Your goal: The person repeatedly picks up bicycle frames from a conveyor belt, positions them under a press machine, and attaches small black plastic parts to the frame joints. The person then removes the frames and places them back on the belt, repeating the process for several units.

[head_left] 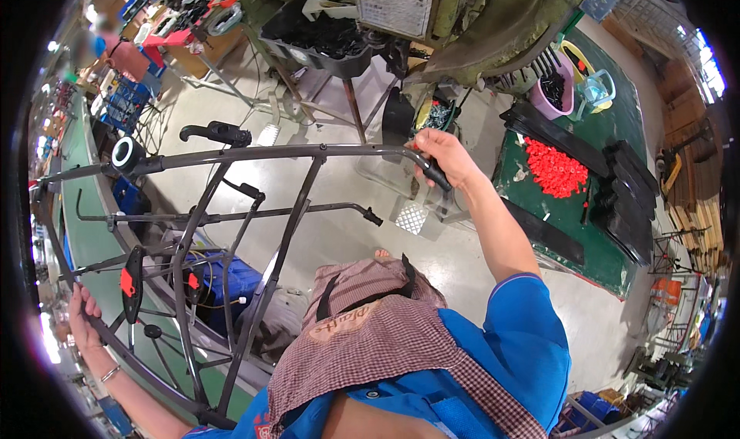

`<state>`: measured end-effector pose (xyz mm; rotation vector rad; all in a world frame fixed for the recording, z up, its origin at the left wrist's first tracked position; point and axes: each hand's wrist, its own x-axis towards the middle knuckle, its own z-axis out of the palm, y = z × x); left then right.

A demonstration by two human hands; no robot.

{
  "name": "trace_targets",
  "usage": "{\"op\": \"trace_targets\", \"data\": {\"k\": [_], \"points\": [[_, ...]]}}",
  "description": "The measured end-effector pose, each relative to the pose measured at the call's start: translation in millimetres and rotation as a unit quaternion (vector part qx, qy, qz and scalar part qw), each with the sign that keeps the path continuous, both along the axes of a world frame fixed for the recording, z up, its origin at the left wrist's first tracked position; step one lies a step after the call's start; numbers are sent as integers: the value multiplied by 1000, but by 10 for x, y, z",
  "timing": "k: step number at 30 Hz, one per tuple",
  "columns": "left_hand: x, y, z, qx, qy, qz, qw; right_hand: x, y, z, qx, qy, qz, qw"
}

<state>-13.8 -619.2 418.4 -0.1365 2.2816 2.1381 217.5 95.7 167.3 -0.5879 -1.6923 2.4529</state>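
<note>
A workshop with a pale floor point(462, 277) spreads out around a heavy green machine point(512, 34) at the top, with a dark bin point(353, 65) of black parts beside it and a green table point(510, 165) at right bearing a heap of small red pieces point(556, 171), black panels point(623, 196) and a pink basin point(565, 107). In the foreground, a person in a checked apron point(370, 339) and blue shirt point(532, 316) holds a dark tubular metal frame point(270, 152) raised across the front and left of the body, partly above a green work surface point(96, 178) at left. The right hand point(443, 158) is curled closed around the bent end of the frame's upper tube, just beside its black end piece point(438, 178). At far left, the left hand point(86, 319) bends its fingers around a curved outer tube of the same frame, gripping it loosely; how far they wrap behind the tube cannot be told. A black wheel-like part with a white ring point(123, 154) sits on the upper tube, and black-and-red fittings point(129, 283) show lower down among the bars.
</note>
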Motion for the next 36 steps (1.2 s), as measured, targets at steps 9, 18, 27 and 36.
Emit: {"op": "trace_targets", "data": {"k": [9, 18, 27, 36], "points": [[-1192, 598, -1029, 67, -92, -72, 991, -85, 551, 390, 70, -56, -30, 995], [-2601, 1241, -1812, 68, -165, -153, 972, -195, 497, 805, 167, -50, -184, 967], [-3268, 1852, -2234, 103, -198, -204, 953, -209, 389, 733, 143, -62, -225, 962], [-3436, 2284, -2294, 98, -210, -202, 952, -361, 327, 292, 475, -132, -288, 821]]}}
